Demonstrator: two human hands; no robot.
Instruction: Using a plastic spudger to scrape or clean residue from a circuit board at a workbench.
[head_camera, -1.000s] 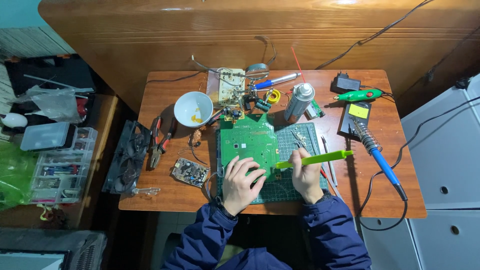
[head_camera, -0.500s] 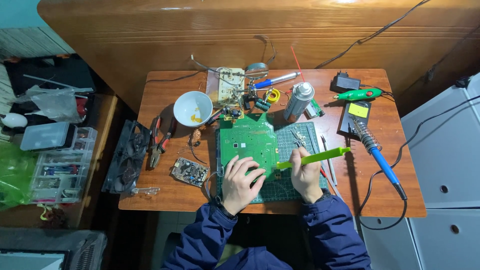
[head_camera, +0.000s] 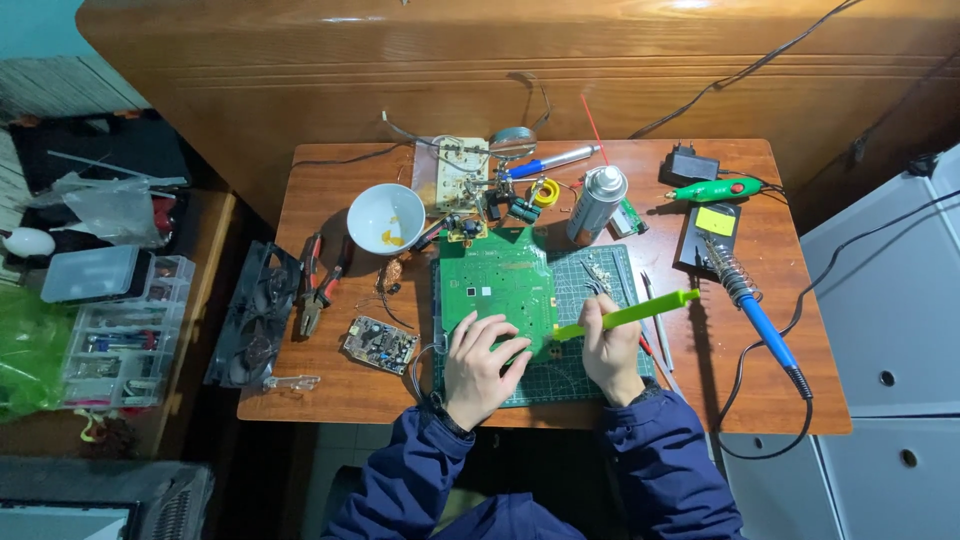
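Hands unchanged over the last second: our left hand (head_camera: 478, 360) pins the green circuit board (head_camera: 497, 290) on the counter's cutting mat (head_camera: 600, 275); right hand (head_camera: 610, 350) grips the yellow-green brush (head_camera: 625, 316), bristles at the board edge.

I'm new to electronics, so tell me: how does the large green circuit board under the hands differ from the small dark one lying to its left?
The large green circuit board is far bigger than the small dark circuit board. The green one lies on the cutting mat; the dark one lies on bare wooden table. The left hand rests on the green board and the right hand holds a yellow-green tool at its edge; the dark board lies untouched. Both lie flat.
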